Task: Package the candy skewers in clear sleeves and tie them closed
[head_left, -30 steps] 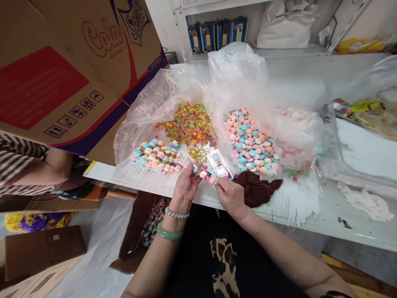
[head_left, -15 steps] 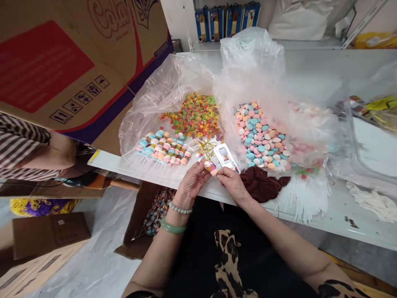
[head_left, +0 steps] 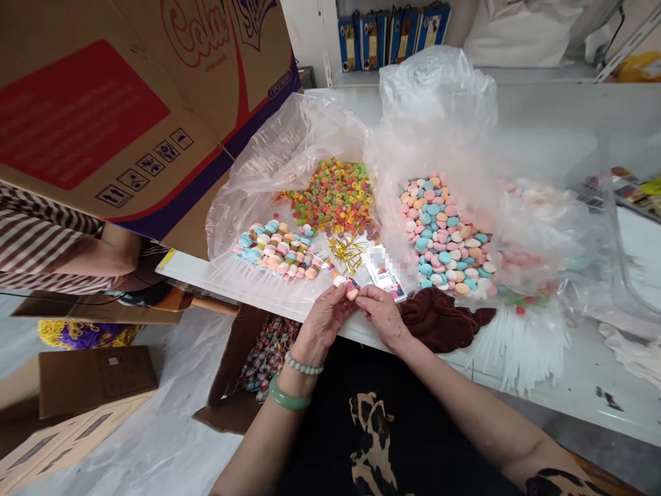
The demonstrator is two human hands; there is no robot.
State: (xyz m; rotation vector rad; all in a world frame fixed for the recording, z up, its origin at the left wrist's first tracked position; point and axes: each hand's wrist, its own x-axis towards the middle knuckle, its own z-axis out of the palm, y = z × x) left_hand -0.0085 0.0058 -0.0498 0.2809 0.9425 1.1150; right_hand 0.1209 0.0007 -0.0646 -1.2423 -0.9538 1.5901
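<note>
My left hand (head_left: pixel 324 321) and my right hand (head_left: pixel 381 313) meet at the near edge of the white table (head_left: pixel 558 386). Both pinch a small stack of pastel candy discs (head_left: pixel 351 288) held between their fingertips. Just beyond lie gold twist ties (head_left: pixel 349 249), a small printed card (head_left: pixel 386 275) and a row of filled candy sticks (head_left: pixel 279 249). An open clear bag holds small coloured ring candies (head_left: pixel 334 194). A second clear bag holds round pastel candies (head_left: pixel 444 234).
A dark brown cloth (head_left: pixel 438 321) and a bundle of white sticks (head_left: pixel 516 344) lie right of my hands. A big cardboard box (head_left: pixel 113 103) looms at left over another person's striped sleeve (head_left: pixel 41 241). A box of wrapped candies (head_left: pixel 263 358) sits under the table.
My hands drew closer together and slightly toward the table edge, closing on the candy stack. The view shifted a little, so the table contents sit further right.
</note>
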